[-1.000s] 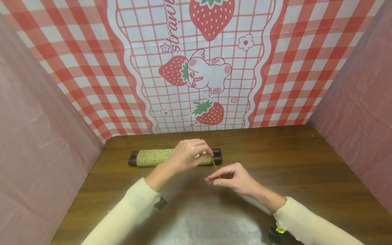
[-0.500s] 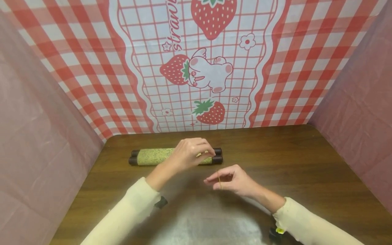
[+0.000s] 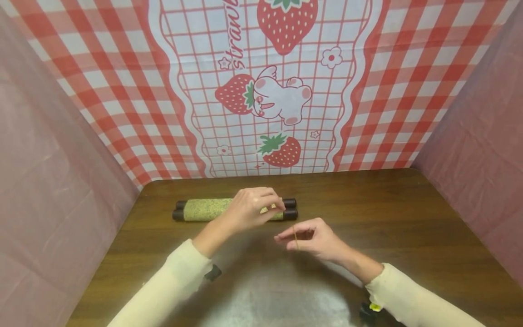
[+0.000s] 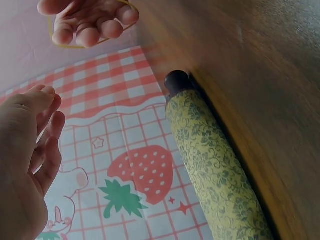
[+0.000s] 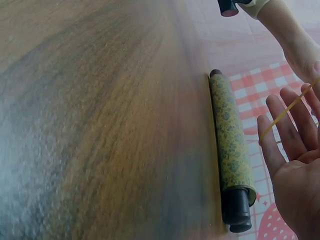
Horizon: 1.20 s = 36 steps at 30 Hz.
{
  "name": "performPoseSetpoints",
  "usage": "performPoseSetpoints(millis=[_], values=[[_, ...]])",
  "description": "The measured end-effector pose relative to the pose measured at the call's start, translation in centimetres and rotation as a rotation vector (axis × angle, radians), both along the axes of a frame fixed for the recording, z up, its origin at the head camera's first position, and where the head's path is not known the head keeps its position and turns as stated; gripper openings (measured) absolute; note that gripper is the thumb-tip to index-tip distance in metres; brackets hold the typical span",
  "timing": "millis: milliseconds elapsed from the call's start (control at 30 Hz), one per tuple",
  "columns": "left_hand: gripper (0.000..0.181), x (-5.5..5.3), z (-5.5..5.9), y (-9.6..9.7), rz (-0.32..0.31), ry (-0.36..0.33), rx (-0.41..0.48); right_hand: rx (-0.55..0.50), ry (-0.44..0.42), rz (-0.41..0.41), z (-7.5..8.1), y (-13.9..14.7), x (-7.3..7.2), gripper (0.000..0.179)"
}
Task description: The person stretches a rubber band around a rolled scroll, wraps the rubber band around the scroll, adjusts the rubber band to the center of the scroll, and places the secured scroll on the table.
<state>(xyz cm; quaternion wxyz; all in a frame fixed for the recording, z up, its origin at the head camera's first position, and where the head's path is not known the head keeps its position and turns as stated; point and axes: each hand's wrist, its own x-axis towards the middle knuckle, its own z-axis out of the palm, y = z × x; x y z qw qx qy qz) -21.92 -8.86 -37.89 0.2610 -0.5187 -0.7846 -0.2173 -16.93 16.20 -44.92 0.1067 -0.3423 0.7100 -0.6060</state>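
Note:
A thin yellow rubber band (image 3: pixel 296 238) loops round the fingers and thumb of my right hand (image 3: pixel 316 240), which is held up over the table. In the right wrist view the band (image 5: pixel 287 111) is stretched across those spread, fairly straight fingers. My left hand (image 3: pixel 253 208) hovers to the upper left of it, its fingers loosely bent and nothing between them. Behind my left hand lies a rolled scroll (image 3: pixel 206 210) with yellow-green leafy patterned cloth and dark end knobs. Its two rolls lie side by side; the left hand hides part of its right half in the head view.
A brown wood-grain table (image 3: pixel 388 218) carries the scroll near its back. A red-and-white checked cloth (image 3: pixel 392 91) with strawberry prints hangs behind it. Pink cloth walls (image 3: pixel 53 136) stand at both sides. Small dark devices (image 3: pixel 213 272) sit under the wrists.
A second ago my left fingertips pinched the rubber band and pulled it toward the upper left. They have let it go, and it now spans only the right hand. Both hands stay nearly in place.

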Motion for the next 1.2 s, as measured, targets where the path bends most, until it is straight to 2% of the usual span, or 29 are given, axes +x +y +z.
performPoseSetpoints(millis=[533,833,1200], values=[[0.015,0.4,-0.6,-1.3,-0.003,0.0,0.011,0.008,0.001,-0.033,-0.4,1.4,0.0,0.024],[0.017,0.9,-0.6,-2.0,-0.005,0.02,0.009,0.006,0.021,-0.063,0.0,2.2,-0.1,0.023],[0.018,1.4,-0.6,-3.4,0.016,0.043,0.004,-0.022,0.007,-0.07,0.6,3.1,-0.6,0.024]])
